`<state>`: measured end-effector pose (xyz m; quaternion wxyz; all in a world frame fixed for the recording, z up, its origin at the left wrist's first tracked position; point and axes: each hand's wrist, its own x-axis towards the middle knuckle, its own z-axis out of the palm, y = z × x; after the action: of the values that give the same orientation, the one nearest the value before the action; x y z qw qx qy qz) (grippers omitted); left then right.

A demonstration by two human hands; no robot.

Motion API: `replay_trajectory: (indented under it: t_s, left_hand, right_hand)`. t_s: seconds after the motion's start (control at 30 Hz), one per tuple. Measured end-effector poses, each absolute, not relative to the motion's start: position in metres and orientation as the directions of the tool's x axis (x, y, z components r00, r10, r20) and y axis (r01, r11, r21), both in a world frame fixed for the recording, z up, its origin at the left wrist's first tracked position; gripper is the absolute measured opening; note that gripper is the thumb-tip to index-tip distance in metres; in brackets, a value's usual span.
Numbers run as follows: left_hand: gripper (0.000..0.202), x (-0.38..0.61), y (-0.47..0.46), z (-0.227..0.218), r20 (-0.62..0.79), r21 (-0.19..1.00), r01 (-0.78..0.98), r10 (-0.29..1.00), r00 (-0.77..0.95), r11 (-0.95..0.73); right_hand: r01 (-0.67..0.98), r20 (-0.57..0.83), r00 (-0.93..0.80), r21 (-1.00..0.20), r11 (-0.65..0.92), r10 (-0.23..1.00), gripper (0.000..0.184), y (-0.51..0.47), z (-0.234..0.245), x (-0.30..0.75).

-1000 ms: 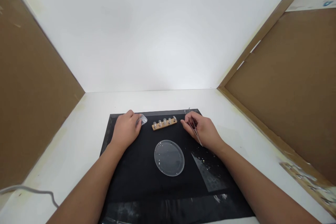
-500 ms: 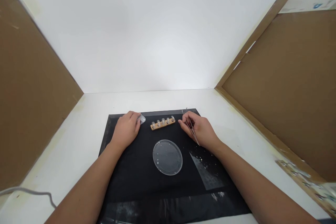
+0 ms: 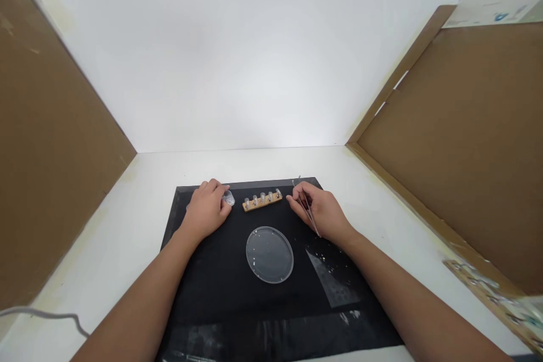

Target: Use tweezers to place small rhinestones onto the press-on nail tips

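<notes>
My left hand (image 3: 207, 207) lies over a small clear plastic case (image 3: 229, 198) at the back left of a black mat. Its fingers and thumb are bent around the case, most of which is hidden under the hand. Metal tweezers (image 3: 310, 216) are held in my right hand (image 3: 324, 212), their tips pointing away and up, apart from everything else. Between the hands lies a wooden strip (image 3: 263, 202) carrying several small clear tubes. Closer to me, a round clear dish (image 3: 270, 254) has a few tiny white bits near its left rim.
The black mat (image 3: 220, 294) covers the white table. Pale crumbs are scattered by a clear film triangle (image 3: 335, 283) beside my right forearm. A wooden strip with metal tools (image 3: 487, 291) lies far right, a grey cable (image 3: 42, 311) far left. Cardboard walls (image 3: 458, 136) flank both sides.
My left thumb has shifted slightly toward me, away from the case's far part, and more of the case shows. My right hand with the tweezers is nearly still. The view tilts slightly.
</notes>
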<state>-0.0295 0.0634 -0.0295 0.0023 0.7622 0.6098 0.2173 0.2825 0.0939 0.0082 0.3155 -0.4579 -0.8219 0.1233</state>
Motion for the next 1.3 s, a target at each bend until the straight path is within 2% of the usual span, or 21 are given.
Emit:
replay_trajectory:
  t_s: [0.17,0.23,0.3,0.43,0.6,0.7,0.77,0.83,0.93,1.13,1.3]
  left_hand:
    - [0.039,-0.029,0.064,-0.030,0.316,0.269,0.927,0.933,0.171,-0.261]
    - [0.037,-0.030,0.064,-0.030,0.312,0.278,0.921,0.932,0.183,-0.273]
    - [0.036,-0.031,0.062,-0.029,0.311,0.288,0.916,0.932,0.187,-0.280]
    - [0.035,-0.032,0.060,-0.029,0.315,0.304,0.908,0.930,0.189,-0.288]
    - [0.033,-0.032,0.058,-0.026,0.313,0.311,0.902,0.929,0.200,-0.299]
    - [0.032,-0.032,0.056,-0.024,0.311,0.313,0.900,0.928,0.204,-0.302]
    - [0.032,-0.032,0.054,-0.023,0.310,0.314,0.899,0.928,0.206,-0.304]
    - [0.033,-0.032,0.053,-0.023,0.311,0.313,0.900,0.928,0.206,-0.304]
    - [0.034,-0.031,0.053,-0.023,0.315,0.311,0.902,0.928,0.201,-0.301]
    - [0.034,-0.033,0.053,-0.026,0.310,0.309,0.901,0.928,0.207,-0.304]
    - [0.036,-0.035,0.054,-0.028,0.305,0.296,0.903,0.927,0.220,-0.312]
  right_hand:
    - [0.673,0.417,-0.307,-0.541,0.505,0.855,0.033,0.093,0.013,0.283]
    - [0.614,0.399,-0.244,-0.642,0.459,0.884,0.043,0.092,0.016,0.286]
    - [0.482,0.394,-0.218,-0.752,0.450,0.893,0.059,0.090,0.019,0.289]
    - [0.222,0.461,-0.281,-0.822,0.524,0.842,0.080,0.085,0.022,0.290]
    - [0.097,0.386,-0.418,-0.881,0.463,0.822,0.090,0.073,0.025,0.282]
    - [0.114,0.332,-0.566,-0.875,0.471,0.754,0.084,0.065,0.027,0.276]
    - [0.125,0.312,-0.633,-0.862,0.491,0.709,0.072,0.061,0.029,0.274]
    - [0.135,0.335,-0.674,-0.820,0.556,0.658,0.057,0.057,0.031,0.272]
    - [0.147,0.375,-0.700,-0.757,0.637,0.608,0.048,0.055,0.032,0.270]
    - [0.260,0.295,-0.735,-0.709,0.655,0.611,0.043,0.055,0.037,0.269]
    - [0.376,0.215,-0.708,-0.692,0.617,0.673,0.038,0.054,0.036,0.266]
